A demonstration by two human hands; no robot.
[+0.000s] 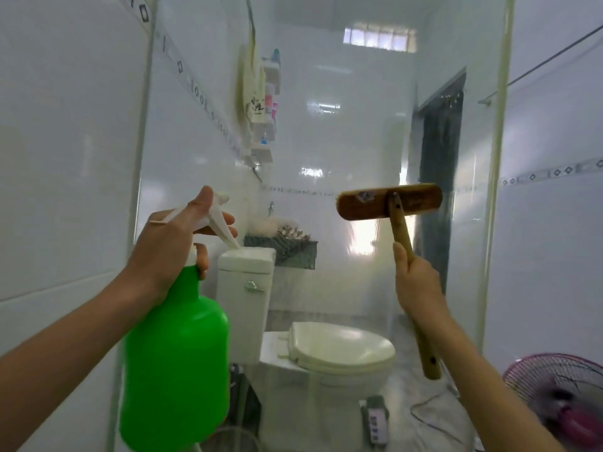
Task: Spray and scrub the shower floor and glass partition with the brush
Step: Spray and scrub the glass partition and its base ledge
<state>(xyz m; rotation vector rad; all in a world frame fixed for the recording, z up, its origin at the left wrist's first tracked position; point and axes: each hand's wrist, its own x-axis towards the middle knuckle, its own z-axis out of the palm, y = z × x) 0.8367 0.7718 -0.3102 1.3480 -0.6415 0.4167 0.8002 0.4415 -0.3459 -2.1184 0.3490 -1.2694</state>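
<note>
My left hand grips the white trigger head of a green spray bottle, raised at the left with its nozzle aimed at the glass partition. My right hand holds the wooden handle of a scrub brush, its flat wooden head lying against the glass at mid height. The clear glass partition fills the middle of the view, between two pale frame edges. The shower floor is out of sight.
Behind the glass stand a white toilet with its cistern, a wall shelf of bottles and a dark doorway. A pink fan sits at the lower right. White tiled walls close in on both sides.
</note>
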